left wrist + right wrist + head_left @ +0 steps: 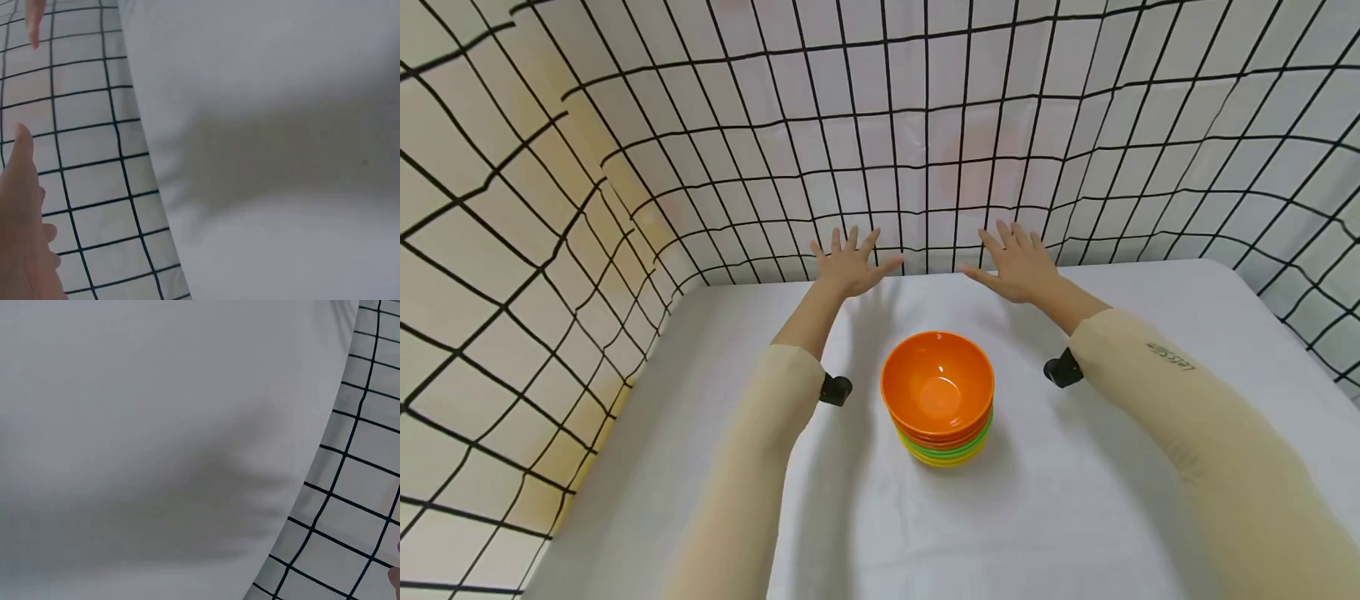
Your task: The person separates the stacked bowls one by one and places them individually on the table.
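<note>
A stack of bowls stands upright on the white table; an orange bowl tops it, with green and yellow rims showing underneath. Beyond the stack, to its left, my left hand is held out with fingers spread and nothing in it. My right hand mirrors it on the far right side, fingers also spread and bare. Both hands overlap the table's far edge in the head view. The left wrist view catches the left thumb at its left side. Only a bit of fingertip shows in the right wrist view.
A white cloth covers the table. Black netting over pale sheeting rises behind the far edge and along both sides. Each wrist carries a small black camera, one on the left wrist and one on the right wrist.
</note>
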Motion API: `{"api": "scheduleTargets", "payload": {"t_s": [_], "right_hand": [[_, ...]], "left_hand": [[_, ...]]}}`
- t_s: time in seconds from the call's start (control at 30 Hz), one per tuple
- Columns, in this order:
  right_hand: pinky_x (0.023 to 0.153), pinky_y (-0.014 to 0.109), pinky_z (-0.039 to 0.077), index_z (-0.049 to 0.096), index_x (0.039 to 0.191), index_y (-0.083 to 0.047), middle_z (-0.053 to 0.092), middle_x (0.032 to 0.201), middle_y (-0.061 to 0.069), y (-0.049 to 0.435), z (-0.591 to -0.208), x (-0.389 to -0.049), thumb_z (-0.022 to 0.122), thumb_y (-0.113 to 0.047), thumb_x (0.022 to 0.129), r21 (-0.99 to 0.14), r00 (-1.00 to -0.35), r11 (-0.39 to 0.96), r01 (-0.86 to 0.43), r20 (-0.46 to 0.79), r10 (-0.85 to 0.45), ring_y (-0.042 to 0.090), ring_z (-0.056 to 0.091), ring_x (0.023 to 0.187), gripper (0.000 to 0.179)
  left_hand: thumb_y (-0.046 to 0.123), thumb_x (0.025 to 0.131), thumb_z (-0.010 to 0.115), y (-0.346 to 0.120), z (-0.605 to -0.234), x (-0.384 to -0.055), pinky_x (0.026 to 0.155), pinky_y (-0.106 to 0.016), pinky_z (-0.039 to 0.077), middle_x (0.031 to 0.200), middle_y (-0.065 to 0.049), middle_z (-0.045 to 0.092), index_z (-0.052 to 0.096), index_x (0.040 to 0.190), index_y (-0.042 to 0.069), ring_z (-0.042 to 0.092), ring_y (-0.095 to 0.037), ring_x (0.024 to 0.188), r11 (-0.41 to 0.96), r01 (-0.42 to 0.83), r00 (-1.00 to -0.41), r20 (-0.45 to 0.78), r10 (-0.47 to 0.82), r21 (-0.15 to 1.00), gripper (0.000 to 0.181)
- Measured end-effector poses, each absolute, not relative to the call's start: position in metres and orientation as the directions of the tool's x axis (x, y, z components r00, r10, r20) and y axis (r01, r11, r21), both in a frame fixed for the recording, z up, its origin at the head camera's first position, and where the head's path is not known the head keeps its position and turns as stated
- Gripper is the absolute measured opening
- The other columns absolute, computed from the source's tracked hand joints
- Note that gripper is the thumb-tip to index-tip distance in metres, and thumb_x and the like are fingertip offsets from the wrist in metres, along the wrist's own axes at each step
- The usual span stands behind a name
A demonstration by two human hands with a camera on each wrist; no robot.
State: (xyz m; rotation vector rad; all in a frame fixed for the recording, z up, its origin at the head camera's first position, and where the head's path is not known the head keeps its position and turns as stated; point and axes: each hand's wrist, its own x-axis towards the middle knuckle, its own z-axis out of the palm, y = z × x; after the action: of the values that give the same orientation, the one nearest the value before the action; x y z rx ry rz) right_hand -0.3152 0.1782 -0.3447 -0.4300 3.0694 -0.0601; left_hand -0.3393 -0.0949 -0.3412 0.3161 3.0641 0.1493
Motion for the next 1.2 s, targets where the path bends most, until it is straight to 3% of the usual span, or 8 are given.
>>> {"api": "scheduleTargets", "payload": {"t_s": [0.23,0.43,0.73,0.93,1.2], "right_hand": [[0.11,0.058,0.012,0.019,0.147,-0.007,0.011,0.151,0.023,0.187,-0.359,-0.284,0.034,-0.063,0.09,-0.025,-0.922,0.924,-0.382,0.082,-0.378,0.043,0.013,0.137,0.081],[0.109,0.059,0.017,0.022,0.146,-0.006,0.015,0.15,0.024,0.191,-0.374,-0.252,0.037,-0.054,0.094,-0.137,-0.917,0.908,-0.396,0.114,-0.383,0.043,0.019,0.136,0.072],[0.108,0.058,0.02,0.028,0.144,-0.004,0.021,0.149,0.022,0.183,-0.391,-0.21,0.033,-0.046,0.098,-0.313,-0.896,0.841,-0.442,0.182,-0.404,0.04,0.018,0.137,0.063],[0.108,0.06,0.018,0.032,0.142,-0.005,0.025,0.148,0.021,0.18,-0.402,-0.19,0.036,-0.038,0.099,-0.334,-0.868,0.804,-0.492,0.256,-0.425,0.039,0.019,0.137,0.055],[0.106,0.057,0.027,0.03,0.143,-0.006,0.025,0.149,0.018,0.175,-0.408,-0.164,0.036,-0.029,0.1,-0.47,-0.864,0.725,-0.503,0.27,-0.424,0.036,0.025,0.135,0.049]], "left_hand": [[0.077,0.083,0.019,-0.11,-0.339,-0.316,0.104,-0.068,-0.003,0.155,-0.004,0.007,0.006,0.148,0.035,0.0,-0.037,0.14,0.938,0.263,-0.963,0.124,0.24,0.227,0.078],[0.075,0.085,0.017,-0.118,-0.35,-0.285,0.106,-0.066,0.002,0.154,-0.006,0.015,0.013,0.149,0.03,0.009,-0.037,0.14,0.881,0.328,-0.937,0.236,0.257,0.341,0.079],[0.072,0.087,0.011,-0.112,-0.366,-0.231,0.111,-0.059,0.007,0.152,-0.003,0.024,0.019,0.148,0.027,0.019,-0.03,0.139,0.826,0.399,-0.913,0.26,0.315,0.399,0.077],[0.069,0.089,0.01,-0.108,-0.368,-0.205,0.111,-0.055,0.015,0.15,0.0,0.028,0.023,0.147,0.029,0.027,-0.024,0.137,0.799,0.436,-0.897,0.276,0.346,0.415,0.072],[0.06,0.095,0.016,-0.112,-0.373,-0.175,0.102,-0.048,0.037,0.14,0.004,0.044,0.039,0.141,0.028,0.046,-0.02,0.125,0.681,0.438,-0.899,0.288,0.33,0.587,0.06]]}}
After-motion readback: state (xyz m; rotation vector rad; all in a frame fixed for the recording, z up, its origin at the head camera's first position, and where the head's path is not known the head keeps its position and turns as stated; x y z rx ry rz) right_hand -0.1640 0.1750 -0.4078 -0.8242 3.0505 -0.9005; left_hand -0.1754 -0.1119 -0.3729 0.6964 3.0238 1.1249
